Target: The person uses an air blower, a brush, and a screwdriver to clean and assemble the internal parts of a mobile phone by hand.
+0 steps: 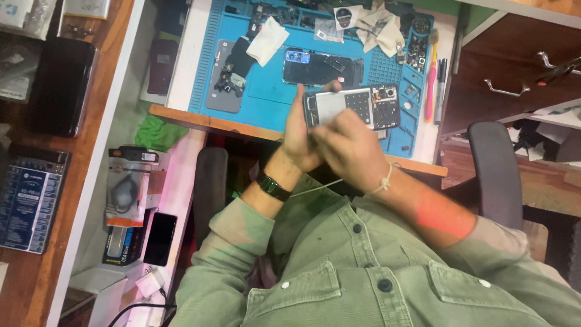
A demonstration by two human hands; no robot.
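An opened phone, its back cover off with a grey plate and circuit parts showing, is held just above the front edge of a blue work mat. My left hand, a dark watch on its wrist, grips the phone's left end. My right hand, with a pale string around the wrist, lies over the phone's lower edge, fingers curled against it. Whether a tool is in those fingers is hidden. On the mat behind lies a second dark phone with a blue camera block.
A white cloth, a grey phone part and small pieces lie on the mat. A pink-handled tool lies along its right edge. Chair armrests flank me. A black phone and packaged items sit on a shelf at the left.
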